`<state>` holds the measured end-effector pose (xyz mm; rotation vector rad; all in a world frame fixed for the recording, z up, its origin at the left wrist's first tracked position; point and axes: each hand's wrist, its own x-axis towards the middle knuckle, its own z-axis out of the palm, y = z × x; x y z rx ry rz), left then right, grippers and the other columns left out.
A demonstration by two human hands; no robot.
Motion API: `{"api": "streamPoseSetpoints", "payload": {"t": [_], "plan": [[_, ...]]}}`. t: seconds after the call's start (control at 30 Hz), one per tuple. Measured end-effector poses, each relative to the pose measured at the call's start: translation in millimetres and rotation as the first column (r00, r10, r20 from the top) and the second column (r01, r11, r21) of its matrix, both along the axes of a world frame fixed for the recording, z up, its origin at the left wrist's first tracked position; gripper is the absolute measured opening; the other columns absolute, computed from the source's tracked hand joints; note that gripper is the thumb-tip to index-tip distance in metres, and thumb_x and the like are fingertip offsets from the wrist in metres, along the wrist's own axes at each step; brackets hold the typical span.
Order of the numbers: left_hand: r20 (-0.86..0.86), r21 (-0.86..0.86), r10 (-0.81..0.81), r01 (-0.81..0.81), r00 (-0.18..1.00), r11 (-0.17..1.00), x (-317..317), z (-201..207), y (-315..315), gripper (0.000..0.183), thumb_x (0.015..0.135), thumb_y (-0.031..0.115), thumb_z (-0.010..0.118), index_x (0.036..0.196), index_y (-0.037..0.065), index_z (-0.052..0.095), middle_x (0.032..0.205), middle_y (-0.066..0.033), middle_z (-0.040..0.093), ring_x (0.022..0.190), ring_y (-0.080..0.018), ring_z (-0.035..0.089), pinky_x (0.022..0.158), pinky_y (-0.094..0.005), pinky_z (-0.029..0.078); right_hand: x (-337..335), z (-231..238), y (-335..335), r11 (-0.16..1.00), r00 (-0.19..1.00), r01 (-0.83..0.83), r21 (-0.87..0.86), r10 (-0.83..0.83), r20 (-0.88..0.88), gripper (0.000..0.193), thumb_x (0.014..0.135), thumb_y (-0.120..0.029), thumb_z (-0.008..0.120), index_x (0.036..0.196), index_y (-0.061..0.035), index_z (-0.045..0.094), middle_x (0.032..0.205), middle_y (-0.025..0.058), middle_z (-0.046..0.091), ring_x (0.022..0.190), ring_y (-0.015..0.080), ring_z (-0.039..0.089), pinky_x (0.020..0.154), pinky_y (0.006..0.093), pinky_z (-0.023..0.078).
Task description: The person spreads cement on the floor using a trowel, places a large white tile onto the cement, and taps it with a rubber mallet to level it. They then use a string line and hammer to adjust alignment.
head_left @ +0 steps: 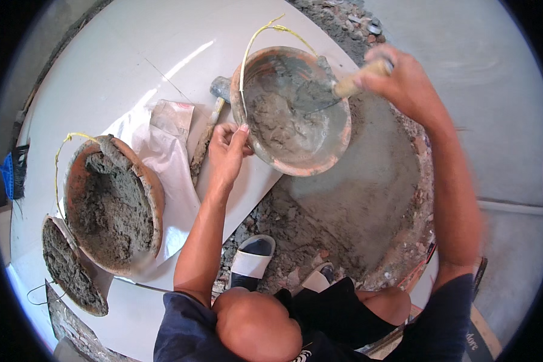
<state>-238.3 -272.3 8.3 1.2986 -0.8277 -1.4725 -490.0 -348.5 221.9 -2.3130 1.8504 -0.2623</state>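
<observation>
My left hand (228, 151) is closed on the left rim of a round clay-coloured basin (304, 171), thumb on the edge. This basin is tilted and has a yellow cord handle (244, 66) looped over it. Grey wet mortar (277, 117) coats its inside. Wrapped round a wooden handle, my right hand (407, 84) holds a trowel (350, 87) over the right side of the basin. The trowel's blade is inside, smeared with mortar and hard to tell from it.
A second basin (157, 199) full of mortar stands at left, beside a smaller mortar-filled container (105, 286). A hammer (221, 88) and a white sack (169, 163) lie on the pale tiles (157, 36). Spread mortar (368, 199) covers the floor ahead of my sandalled feet; rubble edges it.
</observation>
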Motion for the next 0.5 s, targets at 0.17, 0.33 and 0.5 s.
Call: {"api": "streamPoseSetpoints", "payload": {"t": [0.17,0.33,0.5], "plan": [[0.337,-0.173,0.172,-0.119,0.925,0.978,-5.6,14.0,-40.9,0.062,0.087,0.044,0.064,0.119,-0.008,0.052,0.094,-0.0173,0.064,0.082,-0.0222,0.061,0.075,-0.0347,0.051,55.2,-81.9,-22.0,0.844,0.387,0.534,-0.057,-0.184,0.903,0.036,0.078,-0.03,0.073,0.093,0.0008,0.061,0.087,0.0076,0.064,0.079,0.0165,0.061,0.075,0.0323,0.05],[0.432,-0.123,0.256,-0.225,0.865,0.967,-20.0,16.3,-65.8,0.057,0.087,0.042,0.064,0.113,-0.008,0.058,0.09,-0.0204,0.066,0.081,-0.0245,0.063,0.077,-0.0356,0.049,69.2,-54.5,-37.8,0.837,0.344,0.465,-0.289,0.13,0.93,0.014,0.084,-0.017,0.066,0.078,-0.0062,0.061,0.063,0.0023,0.06,0.054,0.0106,0.056,0.053,0.0256,0.044],[0.425,-0.097,0.241,-0.221,0.872,0.97,-21.0,12.4,-63.8,0.051,0.09,0.032,0.064,0.114,-0.012,0.057,0.081,-0.0099,0.064,0.071,-0.0136,0.056,0.068,-0.0281,0.046,92.3,-79.9,-47.4,0.943,0.431,0.277,-0.185,0.05,0.901,0.015,0.083,-0.019,0.067,0.079,-0.0046,0.063,0.065,0.0022,0.062,0.06,0.0113,0.06,0.057,0.0276,0.048]]}}
